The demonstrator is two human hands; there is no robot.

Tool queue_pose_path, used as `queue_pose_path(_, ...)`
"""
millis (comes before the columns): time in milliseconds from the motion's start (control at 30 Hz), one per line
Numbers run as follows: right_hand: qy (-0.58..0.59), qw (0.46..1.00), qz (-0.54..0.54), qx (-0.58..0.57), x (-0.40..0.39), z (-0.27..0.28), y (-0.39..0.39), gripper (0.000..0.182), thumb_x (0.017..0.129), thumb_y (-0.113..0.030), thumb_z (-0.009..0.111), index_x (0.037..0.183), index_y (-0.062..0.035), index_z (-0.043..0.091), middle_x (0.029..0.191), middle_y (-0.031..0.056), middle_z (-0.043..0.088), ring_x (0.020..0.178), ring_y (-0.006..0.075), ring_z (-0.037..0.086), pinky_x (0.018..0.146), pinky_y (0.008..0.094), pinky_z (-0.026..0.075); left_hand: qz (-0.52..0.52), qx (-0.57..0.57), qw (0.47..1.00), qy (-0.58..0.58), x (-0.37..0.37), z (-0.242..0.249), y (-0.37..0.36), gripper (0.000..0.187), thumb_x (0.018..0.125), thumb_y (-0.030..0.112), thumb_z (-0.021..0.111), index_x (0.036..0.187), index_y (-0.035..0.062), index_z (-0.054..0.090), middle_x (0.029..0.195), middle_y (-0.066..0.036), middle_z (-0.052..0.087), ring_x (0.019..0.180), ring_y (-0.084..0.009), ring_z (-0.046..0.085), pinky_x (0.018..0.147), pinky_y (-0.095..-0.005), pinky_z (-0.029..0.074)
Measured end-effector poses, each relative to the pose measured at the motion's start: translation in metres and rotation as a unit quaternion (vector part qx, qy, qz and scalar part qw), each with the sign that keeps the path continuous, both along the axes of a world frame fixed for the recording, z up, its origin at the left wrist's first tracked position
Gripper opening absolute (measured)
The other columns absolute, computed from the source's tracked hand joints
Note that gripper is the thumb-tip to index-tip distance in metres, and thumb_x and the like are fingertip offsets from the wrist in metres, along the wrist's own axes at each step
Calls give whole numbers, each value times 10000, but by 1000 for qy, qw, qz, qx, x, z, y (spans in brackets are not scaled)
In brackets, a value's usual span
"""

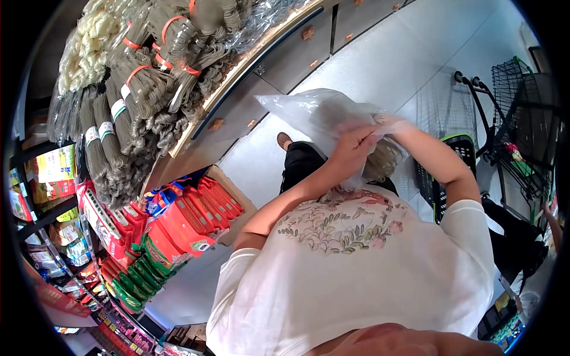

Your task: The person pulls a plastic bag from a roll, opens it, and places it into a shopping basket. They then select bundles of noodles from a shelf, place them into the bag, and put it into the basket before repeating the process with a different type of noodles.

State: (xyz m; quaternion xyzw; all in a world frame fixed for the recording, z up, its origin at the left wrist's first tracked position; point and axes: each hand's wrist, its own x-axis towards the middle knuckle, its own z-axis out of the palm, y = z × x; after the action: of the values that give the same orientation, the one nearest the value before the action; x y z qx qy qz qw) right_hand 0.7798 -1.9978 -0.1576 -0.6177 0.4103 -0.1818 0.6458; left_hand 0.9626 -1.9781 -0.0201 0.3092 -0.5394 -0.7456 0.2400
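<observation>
In front of my chest, both hands are at a clear plastic bag (309,110). The fingers of my left hand (356,147) are closed on the gathered plastic. My right hand (389,126) is beside it, closed on the bag too, and a little blurred. Below my hands hangs a part of the bag with a grey-brown bundle (383,160) in it, which looks like dried vermicelli. Bundles of grey dried vermicelli (142,74) with orange bands are heaped on the display counter (237,80) at upper left.
Red and green packets (178,231) fill a carton and racks at left. Beyond stand shelves of snack bags (56,166). A black shopping basket (460,142) is on the floor to the right, near a shopping trolley (499,101). Another person (525,261) is at far right.
</observation>
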Motion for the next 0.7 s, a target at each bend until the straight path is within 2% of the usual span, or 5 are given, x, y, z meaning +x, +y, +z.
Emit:
queue_pose_path(333, -236, 971, 34, 10, 36, -92, -39, 477, 750, -300, 578, 1129, -27, 478, 1099, 91, 510, 1016, 143, 462, 897, 286, 347, -32, 301, 943, 136, 4, 34, 1, 314, 879, 210, 428, 1124, 19, 473, 573, 63, 311, 464, -34, 269, 418, -171, 236)
queue_pose_path(467, -267, 963, 30, 11, 39, -101, -43, 481, 753, -306, 574, 1134, -29, 475, 1106, 90, 508, 1024, 143, 457, 904, 286, 339, 31, 333, 934, 125, 19, 28, -7, 299, 861, 216, 459, 1074, 10, 495, 544, 52, 316, 448, -40, 299, 420, -178, 258)
queue_pose_path(567, -381, 909, 3, 170, 46, -83, -50, 436, 785, -336, 523, 1144, -92, 484, 1125, 70, 501, 1028, 164, 459, 879, 287, 354, 134, 219, 965, 54, 33, 26, -23, 263, 840, 220, 491, 1007, 19, 518, 588, 23, 418, 450, -69, 359, 437, -204, 330)
queue_pose_path(667, 138, 941, -19, 308, 47, 81, -47, 384, 808, -365, 481, 1129, -157, 506, 1101, 54, 521, 1013, 159, 477, 854, 273, 364, 162, 228, 957, 82, 48, 14, -35, 231, 837, 210, 493, 965, 21, 529, 651, -23, 493, 462, -98, 406, 455, -221, 385)
queue_pose_path(700, 202, 960, -5, 195, 49, 68, -45, 405, 799, -425, 471, 1106, -166, 528, 1046, 57, 555, 980, 169, 500, 841, 264, 367, 212, 223, 950, 53, 48, 17, -36, 235, 847, 213, 479, 955, 11, 532, 583, 8, 431, 443, -79, 363, 450, -220, 350)
